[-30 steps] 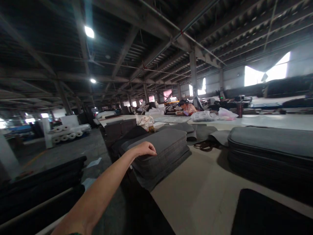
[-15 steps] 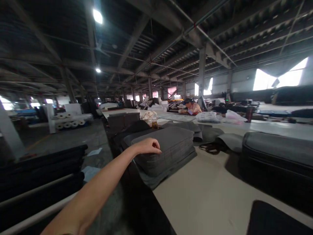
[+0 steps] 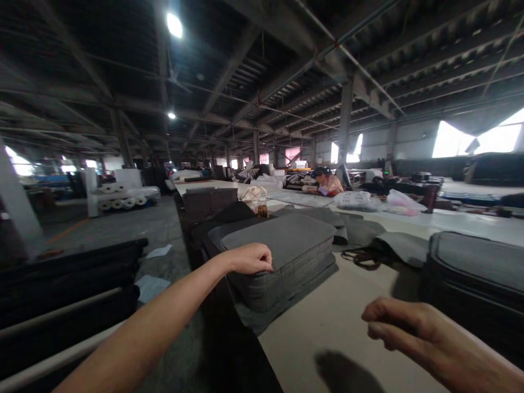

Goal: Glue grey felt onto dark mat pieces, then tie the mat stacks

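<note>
A thick stack of grey fabric panels with rounded corners lies on the pale table. My left hand is at the near edge of its top, fingers curled closed on the edge of the uppermost grey fabric panel. How many layers are pinched cannot be made out. Over the table to the right, my right hand hovers in the air with thumb and fingers apart, holding nothing. Its shadow falls on the tabletop below. A second pile of grey and black panels stands beyond the right hand.
Loose grey cloth and a dark strap lie behind the stack. Plastic bags sit farther back, near a bent-over co-worker. Black rolls are at the left, with papers on the floor.
My right hand has come into view from the right, above the table. My left hand stays at the stack's edge, its fingers slightly more curled. The view has shifted a little left.
</note>
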The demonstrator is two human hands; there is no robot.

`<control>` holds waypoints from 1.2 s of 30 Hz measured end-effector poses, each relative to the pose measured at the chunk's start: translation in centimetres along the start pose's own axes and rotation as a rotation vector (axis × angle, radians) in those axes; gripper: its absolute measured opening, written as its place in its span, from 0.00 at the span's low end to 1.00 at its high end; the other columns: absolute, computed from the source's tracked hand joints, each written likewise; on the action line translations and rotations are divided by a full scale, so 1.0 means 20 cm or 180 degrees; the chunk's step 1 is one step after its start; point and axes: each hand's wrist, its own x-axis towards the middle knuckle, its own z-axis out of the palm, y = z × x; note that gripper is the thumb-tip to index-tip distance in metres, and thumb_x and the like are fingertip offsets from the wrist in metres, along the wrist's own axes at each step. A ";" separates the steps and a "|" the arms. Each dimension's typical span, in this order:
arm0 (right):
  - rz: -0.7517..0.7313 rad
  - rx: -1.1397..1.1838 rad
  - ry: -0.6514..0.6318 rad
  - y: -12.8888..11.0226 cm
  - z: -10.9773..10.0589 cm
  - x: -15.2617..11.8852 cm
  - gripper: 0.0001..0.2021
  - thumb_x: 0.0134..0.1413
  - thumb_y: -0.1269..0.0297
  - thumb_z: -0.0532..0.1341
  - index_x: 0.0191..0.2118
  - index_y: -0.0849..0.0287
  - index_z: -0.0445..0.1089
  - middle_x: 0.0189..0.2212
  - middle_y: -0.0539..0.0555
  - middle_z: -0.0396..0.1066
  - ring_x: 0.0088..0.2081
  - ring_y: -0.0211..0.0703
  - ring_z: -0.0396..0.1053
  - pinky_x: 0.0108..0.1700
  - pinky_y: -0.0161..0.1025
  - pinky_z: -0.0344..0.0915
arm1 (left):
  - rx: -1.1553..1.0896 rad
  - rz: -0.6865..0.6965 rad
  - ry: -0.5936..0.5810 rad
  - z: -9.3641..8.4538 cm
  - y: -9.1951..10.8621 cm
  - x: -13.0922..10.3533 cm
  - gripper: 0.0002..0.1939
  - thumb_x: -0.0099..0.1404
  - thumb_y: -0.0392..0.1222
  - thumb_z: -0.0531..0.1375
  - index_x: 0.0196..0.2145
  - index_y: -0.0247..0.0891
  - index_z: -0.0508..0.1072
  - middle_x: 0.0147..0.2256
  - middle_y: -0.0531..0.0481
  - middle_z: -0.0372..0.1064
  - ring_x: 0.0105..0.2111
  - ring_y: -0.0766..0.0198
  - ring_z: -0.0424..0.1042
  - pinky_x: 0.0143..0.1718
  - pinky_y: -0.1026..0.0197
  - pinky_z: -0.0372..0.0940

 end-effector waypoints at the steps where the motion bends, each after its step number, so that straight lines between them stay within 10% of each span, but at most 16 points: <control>1: -0.0017 0.0032 -0.0240 -0.04 0.04 0.06 0.09 0.48 0.51 0.67 0.30 0.50 0.76 0.28 0.54 0.73 0.29 0.46 0.69 0.31 0.39 0.65 | -0.0053 0.0001 0.0023 -0.01 0.00 -0.01 0.07 0.54 0.44 0.62 0.26 0.38 0.75 0.28 0.51 0.71 0.30 0.62 0.67 0.30 0.63 0.56; 17: 0.0550 0.2929 -0.0652 -0.25 0.72 0.70 0.20 0.42 0.51 0.71 0.33 0.63 0.68 0.31 0.54 0.72 0.23 0.30 0.62 0.20 0.27 0.53 | -0.0868 -0.0030 0.0386 -0.06 0.03 -0.06 0.13 0.57 0.52 0.59 0.31 0.38 0.69 0.30 0.53 0.64 0.31 0.63 0.62 0.32 0.63 0.57; 36: 0.0361 0.2144 -0.0466 -0.29 0.70 0.75 0.17 0.40 0.53 0.64 0.33 0.62 0.69 0.28 0.53 0.74 0.23 0.34 0.63 0.21 0.31 0.49 | -0.0835 -0.0165 0.0766 -0.03 0.00 -0.04 0.12 0.62 0.49 0.56 0.34 0.38 0.70 0.33 0.53 0.66 0.35 0.61 0.64 0.36 0.62 0.57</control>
